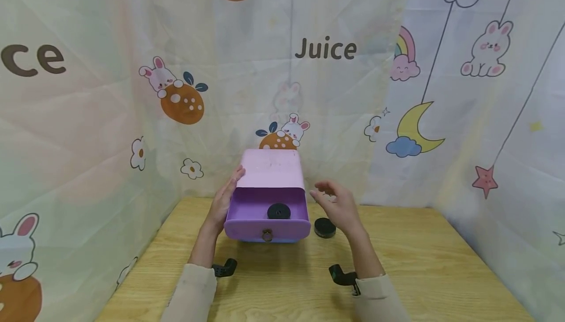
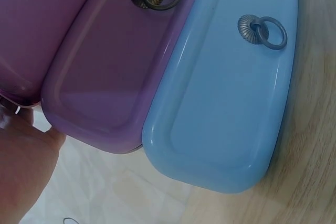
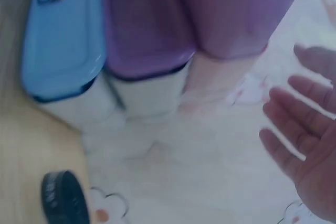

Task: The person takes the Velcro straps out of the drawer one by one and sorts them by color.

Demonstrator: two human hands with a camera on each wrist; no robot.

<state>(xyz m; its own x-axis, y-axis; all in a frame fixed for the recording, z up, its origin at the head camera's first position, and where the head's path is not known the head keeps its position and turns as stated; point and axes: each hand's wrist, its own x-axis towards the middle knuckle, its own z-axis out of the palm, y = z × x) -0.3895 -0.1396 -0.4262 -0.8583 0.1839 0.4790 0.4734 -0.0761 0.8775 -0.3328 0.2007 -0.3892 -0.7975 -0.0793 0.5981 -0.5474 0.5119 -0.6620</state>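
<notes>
A small chest of drawers (image 1: 271, 167) with a pink top stands on the table. Its top purple drawer (image 1: 247, 229) is pulled out, and a black disc (image 1: 272, 210) with a small centre hole lies inside. Below it, the left wrist view shows a second purple drawer (image 2: 110, 77) and a blue drawer (image 2: 220, 87), both with ring handles. My left hand (image 1: 222, 202) rests along the chest's left side, fingers extended. Off the right side my right hand (image 1: 340, 204) is raised, holding nothing, fingers spread in the right wrist view. Another black disc (image 1: 325, 228) lies on the table below it.
The wooden table (image 1: 423, 258) runs up to printed curtains (image 1: 344, 116) at the back and sides. A black wrist mount (image 1: 226, 268) is on the left forearm, another mount (image 1: 342, 277) on the right.
</notes>
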